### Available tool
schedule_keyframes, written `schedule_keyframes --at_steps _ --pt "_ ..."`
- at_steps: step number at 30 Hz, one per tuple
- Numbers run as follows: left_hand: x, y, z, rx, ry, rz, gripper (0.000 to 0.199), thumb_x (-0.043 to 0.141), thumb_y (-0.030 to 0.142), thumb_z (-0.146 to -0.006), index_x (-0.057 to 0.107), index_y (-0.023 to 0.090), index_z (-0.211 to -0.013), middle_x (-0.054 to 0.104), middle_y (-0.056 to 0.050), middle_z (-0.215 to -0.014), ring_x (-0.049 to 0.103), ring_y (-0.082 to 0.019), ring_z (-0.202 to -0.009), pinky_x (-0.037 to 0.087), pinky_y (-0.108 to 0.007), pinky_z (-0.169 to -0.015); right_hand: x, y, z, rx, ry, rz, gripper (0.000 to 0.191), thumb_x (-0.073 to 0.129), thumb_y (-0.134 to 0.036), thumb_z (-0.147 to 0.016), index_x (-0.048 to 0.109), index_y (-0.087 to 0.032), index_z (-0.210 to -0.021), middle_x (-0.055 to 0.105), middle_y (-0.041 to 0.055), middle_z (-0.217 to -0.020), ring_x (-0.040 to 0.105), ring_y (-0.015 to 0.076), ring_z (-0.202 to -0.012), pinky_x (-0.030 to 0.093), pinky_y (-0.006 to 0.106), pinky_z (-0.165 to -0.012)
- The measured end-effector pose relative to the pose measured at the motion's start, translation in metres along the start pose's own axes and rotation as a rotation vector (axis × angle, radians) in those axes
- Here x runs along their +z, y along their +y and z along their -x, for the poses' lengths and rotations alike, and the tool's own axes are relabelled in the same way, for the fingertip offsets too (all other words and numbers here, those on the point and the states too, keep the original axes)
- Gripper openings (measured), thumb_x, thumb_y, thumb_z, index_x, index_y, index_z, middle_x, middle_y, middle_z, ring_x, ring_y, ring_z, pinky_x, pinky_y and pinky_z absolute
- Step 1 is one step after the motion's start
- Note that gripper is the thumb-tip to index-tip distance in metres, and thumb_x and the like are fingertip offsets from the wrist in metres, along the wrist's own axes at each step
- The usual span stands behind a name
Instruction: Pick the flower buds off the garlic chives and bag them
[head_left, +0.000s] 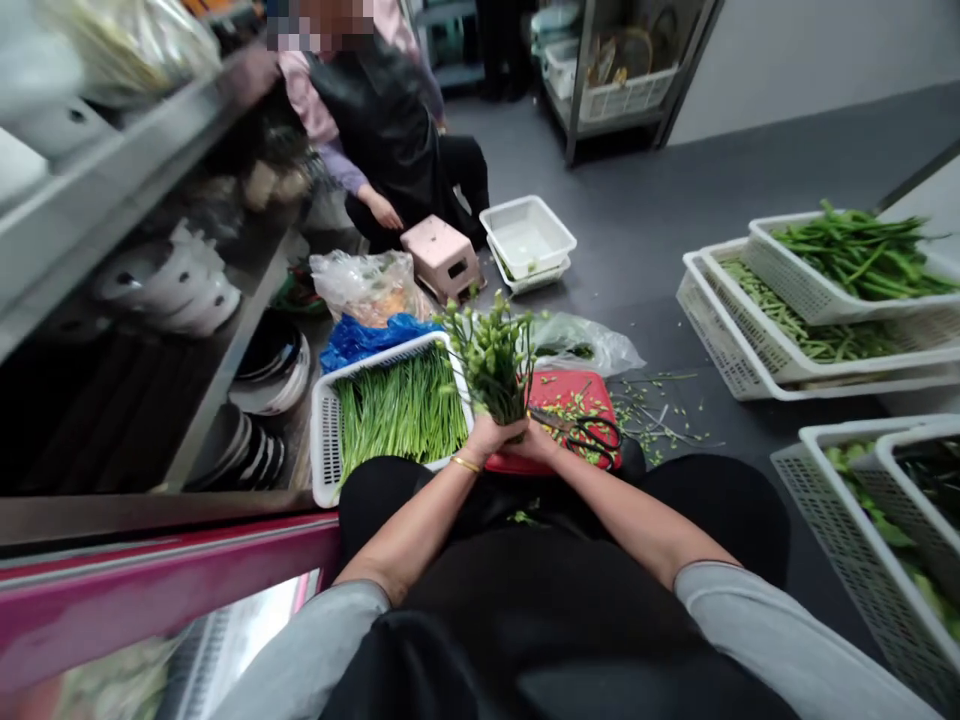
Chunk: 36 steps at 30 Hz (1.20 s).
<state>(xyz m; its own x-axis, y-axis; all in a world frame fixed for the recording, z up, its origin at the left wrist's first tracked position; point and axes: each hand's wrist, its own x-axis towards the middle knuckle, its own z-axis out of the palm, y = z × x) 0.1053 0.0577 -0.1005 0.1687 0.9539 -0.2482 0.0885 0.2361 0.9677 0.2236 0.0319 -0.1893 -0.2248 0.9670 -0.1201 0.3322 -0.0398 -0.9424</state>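
Observation:
A bunch of green stems with pale buds (491, 350) stands upright in front of me, buds at the top. My left hand (491, 435) is wrapped round its lower part from the left. From the right, my right hand (534, 445) closes on the same bunch, touching my left. Behind my hands is a red stool (574, 385) strewn with cut buds. Black-handled scissors (592, 435) rest on it. At the left, a white basket (326, 440) holds long green stems (405, 405) laid side by side.
A person (375, 130) sits across from me near a pink stool (442, 250) and white trays (529, 235). Stacked baskets of green vegetables (795, 290) stand at the right, with more (832, 500) nearer. Metal shelves (97, 210) line the left. Plastic bags (592, 340) and trimmings lie on the floor.

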Motion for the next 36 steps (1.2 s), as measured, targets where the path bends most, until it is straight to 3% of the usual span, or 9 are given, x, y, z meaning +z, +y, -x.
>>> schedule_keyframes --at_steps 3,7,10,17,23,27,30,33,36 --pt "0.002 0.040 -0.007 -0.039 -0.058 0.194 0.033 0.083 0.024 -0.042 0.057 0.014 -0.061 0.059 0.002 -0.058 0.053 -0.011 -0.054 0.045 -0.025 -0.056 -0.008 -0.027 -0.005 0.000 -0.003 -0.106 0.045 0.087 -0.036 -0.054 0.063 -0.014 -0.085 0.064 0.0029 -0.080 0.059 0.0190 -0.075 0.052 0.036 -0.072" --pt "-0.009 0.102 0.002 -0.058 -0.193 0.346 0.029 0.080 0.024 -0.044 0.059 0.012 -0.061 0.059 0.000 -0.053 0.055 -0.012 -0.050 0.043 -0.025 -0.051 -0.015 -0.077 0.000 -0.073 -0.013 -0.263 0.046 0.080 -0.045 -0.058 0.059 -0.016 -0.088 0.063 0.0029 -0.082 0.058 0.0180 -0.076 0.051 0.034 -0.070" --pt "-0.019 0.129 0.021 -0.033 -0.295 0.375 0.032 0.083 0.026 -0.047 0.063 0.010 -0.066 0.063 -0.004 -0.057 0.060 -0.014 -0.053 0.047 -0.026 -0.055 -0.015 -0.104 0.015 -0.113 -0.044 -0.357 0.050 0.078 -0.053 -0.057 0.057 -0.017 -0.085 0.060 0.0019 -0.076 0.055 0.0170 -0.072 0.049 0.032 -0.066" --pt "-0.026 0.126 0.051 0.110 -0.612 0.458 0.068 0.090 0.038 -0.044 0.065 0.012 -0.102 0.073 -0.011 -0.085 0.070 -0.024 -0.076 0.053 -0.032 -0.066 -0.008 -0.119 0.045 -0.127 -0.109 -0.482 0.068 0.081 -0.061 -0.047 0.057 -0.020 -0.096 0.061 0.0029 -0.086 0.056 0.0191 -0.080 0.050 0.035 -0.074" --pt "-0.021 0.116 0.057 0.065 -0.500 0.320 0.056 0.089 0.034 -0.047 0.061 0.010 -0.090 0.064 -0.001 -0.060 0.057 -0.012 -0.049 0.045 -0.023 -0.050 -0.001 -0.119 0.046 -0.080 -0.242 -0.440 0.066 0.084 -0.055 -0.046 0.063 -0.020 -0.098 0.065 0.0031 -0.086 0.061 0.0217 -0.082 0.052 0.041 -0.079" --pt "-0.034 0.119 0.061 0.060 -0.523 0.205 0.047 0.085 0.031 -0.049 0.059 0.012 -0.083 0.062 0.000 -0.055 0.055 -0.012 -0.046 0.043 -0.024 -0.048 -0.045 -0.134 0.052 -0.074 -0.327 -0.250 0.059 0.090 -0.034 -0.040 0.069 -0.018 -0.093 0.069 0.0026 -0.085 0.062 0.0209 -0.082 0.051 0.040 -0.083" --pt "-0.050 0.119 0.066 0.031 -0.552 0.110 0.040 0.082 0.026 -0.050 0.060 0.012 -0.079 0.063 0.000 -0.054 0.055 -0.012 -0.046 0.042 -0.023 -0.048 -0.105 -0.153 0.075 -0.076 -0.112 -0.151 0.038 0.079 -0.041 -0.062 0.071 -0.017 -0.091 0.069 0.0036 -0.074 0.061 0.0170 -0.069 0.052 0.033 -0.069" --pt "-0.059 0.115 0.070 -0.025 -0.612 0.047 0.037 0.081 0.025 -0.050 0.062 0.012 -0.079 0.062 0.000 -0.054 0.054 -0.012 -0.046 0.041 -0.023 -0.048 -0.158 -0.178 0.105 -0.237 0.344 -0.184 0.029 0.068 -0.047 -0.077 0.071 -0.017 -0.079 0.062 0.0009 -0.059 0.055 0.0126 -0.055 0.048 0.028 -0.056" --pt "-0.058 0.112 0.075 -0.053 -0.702 0.008 0.036 0.081 0.028 -0.052 0.062 0.011 -0.078 0.062 -0.001 -0.054 0.056 -0.013 -0.048 0.041 -0.022 -0.048 -0.186 -0.204 0.122 -0.448 0.725 -0.125 0.024 0.066 -0.042 -0.081 0.071 -0.018 -0.081 0.061 0.0000 -0.062 0.055 0.0113 -0.055 0.048 0.026 -0.055"
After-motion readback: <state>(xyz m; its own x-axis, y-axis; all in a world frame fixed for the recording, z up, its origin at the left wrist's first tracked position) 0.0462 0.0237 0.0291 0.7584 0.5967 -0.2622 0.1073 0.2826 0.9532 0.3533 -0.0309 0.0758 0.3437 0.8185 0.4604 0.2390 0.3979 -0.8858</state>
